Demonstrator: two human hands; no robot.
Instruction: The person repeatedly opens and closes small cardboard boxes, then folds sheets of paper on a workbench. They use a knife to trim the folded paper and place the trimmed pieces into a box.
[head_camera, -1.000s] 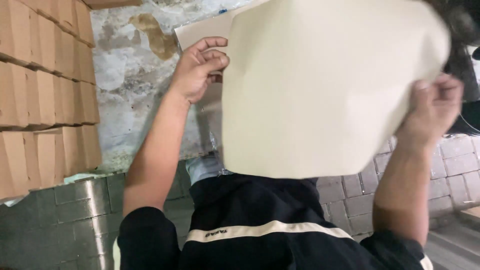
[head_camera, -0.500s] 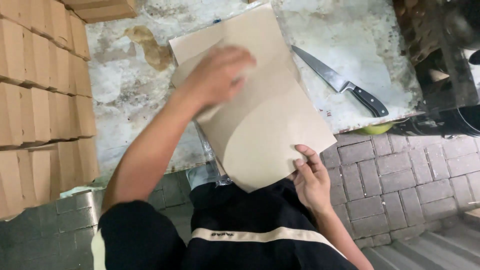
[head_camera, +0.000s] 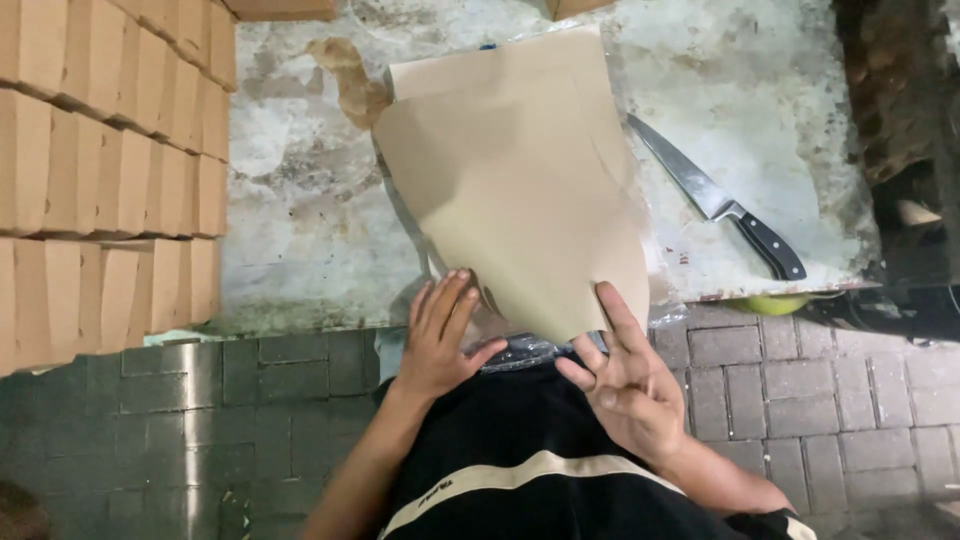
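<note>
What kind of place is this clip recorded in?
Probably a small packing or food-wrapping workshop. A worn, stained worktable holds a stack of brown paper sheets and a kitchen knife, rows of plain cardboard boxes are stacked beside it, and the floor is paving brick.

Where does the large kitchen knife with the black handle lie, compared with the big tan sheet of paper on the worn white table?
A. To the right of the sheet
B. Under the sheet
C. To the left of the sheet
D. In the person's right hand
A: the large kitchen knife with the black handle lies flat on the worn white table, right of the big tan sheet of paper, with no hand on it.
</note>
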